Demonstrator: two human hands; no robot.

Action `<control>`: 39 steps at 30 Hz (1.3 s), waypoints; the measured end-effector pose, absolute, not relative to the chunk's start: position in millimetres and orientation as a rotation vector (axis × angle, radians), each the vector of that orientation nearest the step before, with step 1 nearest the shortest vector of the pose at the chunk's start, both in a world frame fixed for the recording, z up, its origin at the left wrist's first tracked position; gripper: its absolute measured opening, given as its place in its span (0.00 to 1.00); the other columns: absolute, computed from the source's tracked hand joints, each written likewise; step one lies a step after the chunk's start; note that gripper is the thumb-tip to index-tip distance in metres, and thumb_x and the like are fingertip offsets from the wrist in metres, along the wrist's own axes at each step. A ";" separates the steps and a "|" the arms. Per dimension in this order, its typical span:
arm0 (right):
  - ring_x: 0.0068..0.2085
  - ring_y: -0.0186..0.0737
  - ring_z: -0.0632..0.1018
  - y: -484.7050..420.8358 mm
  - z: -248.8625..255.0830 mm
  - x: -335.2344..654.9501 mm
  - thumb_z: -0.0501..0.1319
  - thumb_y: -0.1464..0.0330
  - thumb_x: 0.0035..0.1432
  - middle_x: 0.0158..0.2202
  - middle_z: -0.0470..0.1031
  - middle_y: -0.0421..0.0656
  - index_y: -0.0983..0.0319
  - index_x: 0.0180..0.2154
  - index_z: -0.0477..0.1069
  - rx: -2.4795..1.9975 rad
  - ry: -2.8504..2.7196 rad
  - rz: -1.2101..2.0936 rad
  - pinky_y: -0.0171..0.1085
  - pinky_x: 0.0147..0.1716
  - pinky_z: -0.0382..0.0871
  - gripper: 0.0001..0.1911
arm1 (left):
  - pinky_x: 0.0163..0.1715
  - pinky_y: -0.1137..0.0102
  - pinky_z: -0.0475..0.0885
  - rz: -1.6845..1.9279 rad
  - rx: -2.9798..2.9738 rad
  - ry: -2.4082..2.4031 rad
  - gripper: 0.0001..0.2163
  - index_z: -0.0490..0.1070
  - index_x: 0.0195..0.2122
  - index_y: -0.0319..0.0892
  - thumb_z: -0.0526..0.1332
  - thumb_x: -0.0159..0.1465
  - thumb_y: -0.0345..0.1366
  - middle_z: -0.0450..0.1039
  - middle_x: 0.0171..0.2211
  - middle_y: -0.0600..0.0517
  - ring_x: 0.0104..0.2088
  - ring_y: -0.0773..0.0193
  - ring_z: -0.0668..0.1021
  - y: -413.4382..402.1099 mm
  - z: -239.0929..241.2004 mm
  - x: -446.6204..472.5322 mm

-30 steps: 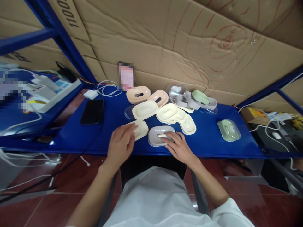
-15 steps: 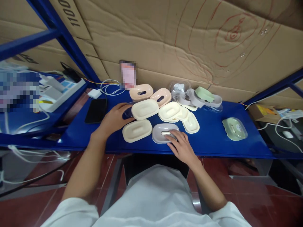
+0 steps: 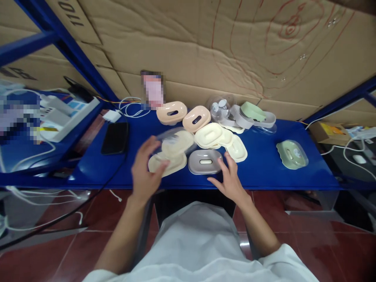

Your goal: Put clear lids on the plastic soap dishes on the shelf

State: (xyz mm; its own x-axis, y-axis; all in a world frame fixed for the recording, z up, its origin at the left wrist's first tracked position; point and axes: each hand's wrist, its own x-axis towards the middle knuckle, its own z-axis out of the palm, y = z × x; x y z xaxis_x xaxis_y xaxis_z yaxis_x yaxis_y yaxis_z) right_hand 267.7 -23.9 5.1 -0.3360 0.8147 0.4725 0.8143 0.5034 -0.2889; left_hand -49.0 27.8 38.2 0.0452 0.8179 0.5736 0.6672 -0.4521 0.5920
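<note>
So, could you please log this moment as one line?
left hand: holding clear cover | right hand: at gray dish's right edge | green dish: far right

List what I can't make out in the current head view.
All in the head view:
Clear plastic cover in the left hand: rim, motion-blurred.
Dark-edged pink upright rectangle: surface detail, hidden by pixelation.
Brown cardboard sheet: black digits, cut off by the top edge.
Two round white labels: print, too small.
</note>
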 end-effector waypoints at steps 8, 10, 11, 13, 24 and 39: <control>0.79 0.58 0.54 -18.9 14.0 283.8 0.62 0.61 0.74 0.78 0.55 0.51 0.50 0.77 0.52 -1.274 -2.281 0.097 0.63 0.72 0.61 0.36 | 0.76 0.40 0.45 0.757 2.598 1.124 0.23 0.67 0.68 0.49 0.60 0.76 0.49 0.66 0.72 0.41 0.72 0.48 0.70 32.2 15.6 3.1; 0.78 0.56 0.56 -16.5 16.3 283.6 0.60 0.63 0.75 0.77 0.59 0.50 0.51 0.76 0.56 -1.256 -2.288 0.094 0.62 0.72 0.62 0.33 | 0.76 0.39 0.44 0.748 2.621 1.158 0.22 0.67 0.69 0.49 0.59 0.76 0.48 0.65 0.72 0.41 0.73 0.47 0.69 32.3 14.8 0.7; 0.78 0.56 0.56 -15.2 16.9 283.5 0.60 0.63 0.75 0.76 0.60 0.50 0.51 0.75 0.58 -1.252 -2.290 0.090 0.62 0.72 0.63 0.31 | 0.76 0.39 0.44 0.741 2.628 1.170 0.22 0.66 0.69 0.50 0.59 0.76 0.47 0.66 0.72 0.41 0.73 0.47 0.69 31.6 15.4 -0.5; 0.78 0.55 0.58 -12.3 17.6 284.0 0.59 0.64 0.76 0.76 0.61 0.49 0.51 0.74 0.60 -1.251 -2.305 0.090 0.62 0.72 0.64 0.30 | 0.76 0.38 0.43 0.741 2.638 1.189 0.23 0.66 0.69 0.50 0.59 0.76 0.47 0.67 0.71 0.42 0.72 0.47 0.69 30.0 17.6 -1.3; 0.76 0.62 0.60 -15.3 11.9 293.9 0.66 0.57 0.70 0.69 0.67 0.51 0.47 0.75 0.58 -1.195 -2.357 0.089 0.64 0.70 0.66 0.37 | 0.75 0.38 0.47 0.748 2.680 1.159 0.24 0.72 0.63 0.46 0.68 0.70 0.51 0.75 0.63 0.39 0.66 0.45 0.75 25.6 15.8 6.6; 0.73 0.60 0.66 -28.3 17.3 294.6 0.68 0.53 0.68 0.74 0.56 0.54 0.47 0.74 0.60 -1.233 -2.322 0.206 0.58 0.68 0.71 0.39 | 0.74 0.36 0.47 0.729 2.660 1.144 0.28 0.63 0.70 0.47 0.62 0.74 0.52 0.64 0.73 0.37 0.73 0.42 0.67 10.6 21.6 5.2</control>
State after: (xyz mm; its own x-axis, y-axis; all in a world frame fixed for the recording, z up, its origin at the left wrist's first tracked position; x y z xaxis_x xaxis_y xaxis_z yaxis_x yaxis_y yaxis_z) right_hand 294.6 -28.3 17.3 -0.4655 0.8099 0.3570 0.7344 0.5785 -0.3549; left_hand 5.2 10.6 21.6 0.5895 0.7165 0.3731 0.6407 -0.6960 0.3243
